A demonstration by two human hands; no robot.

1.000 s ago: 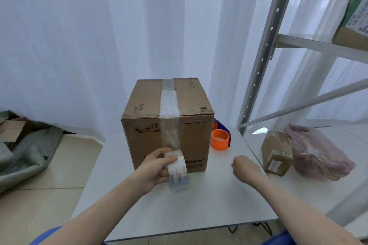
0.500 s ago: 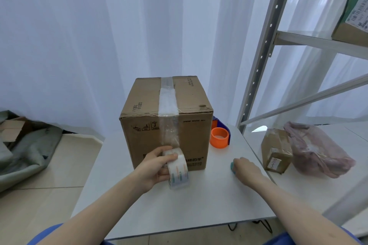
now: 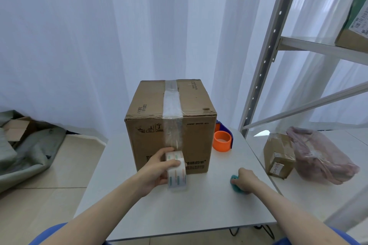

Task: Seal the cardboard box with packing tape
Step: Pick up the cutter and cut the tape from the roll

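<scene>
A brown cardboard box stands on the white table. A strip of clear tape runs along the top seam and down the front face. The strip ends at a tape roll with coloured marks, held in front of the box's lower front by my left hand. My right hand rests on the table to the right, fingers closed over a small teal object that is mostly hidden.
An orange and blue tape dispenser sits right of the box. A small taped parcel and a pink plastic bag lie on a surface at right, under a metal shelf frame. Grey cloth lies on the floor at left.
My right hand came down onto the table and closed over the small teal object. My left hand and the tape roll stayed at the box's front face.
</scene>
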